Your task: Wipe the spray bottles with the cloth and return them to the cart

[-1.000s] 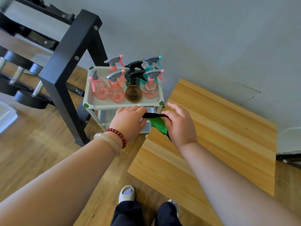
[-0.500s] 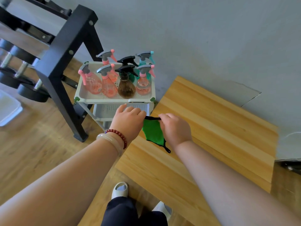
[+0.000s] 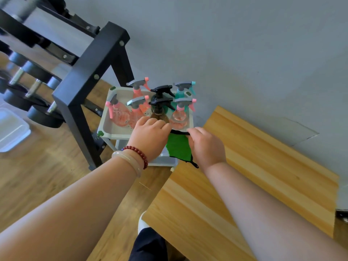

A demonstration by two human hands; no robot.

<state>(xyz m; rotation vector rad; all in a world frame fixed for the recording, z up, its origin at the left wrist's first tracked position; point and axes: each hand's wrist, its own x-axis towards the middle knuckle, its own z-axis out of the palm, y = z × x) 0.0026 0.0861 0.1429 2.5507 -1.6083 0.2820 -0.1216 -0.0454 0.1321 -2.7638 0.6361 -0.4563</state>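
Note:
A green cloth (image 3: 178, 147) with a black edge hangs stretched between my hands, in front of the cart's near rim. My left hand (image 3: 149, 137) pinches its left top corner and my right hand (image 3: 205, 146) pinches its right top corner. Behind them the white cart (image 3: 113, 131) carries several spray bottles on its top tray: pink ones (image 3: 120, 114), a brown one with a black trigger (image 3: 160, 110), and a teal one (image 3: 183, 91) at the back right. My left hand hides the lower parts of the middle bottles.
A black dumbbell rack (image 3: 79, 87) stands just left of the cart. A light wooden tabletop (image 3: 244, 176) lies to the right, under my right arm. A grey wall rises behind the cart. A white plastic bin (image 3: 11, 129) sits on the wooden floor at far left.
Both hands have kept hold of the cloth and spread it flat between them. They now sit higher against the cart's top tray, as the view shifted.

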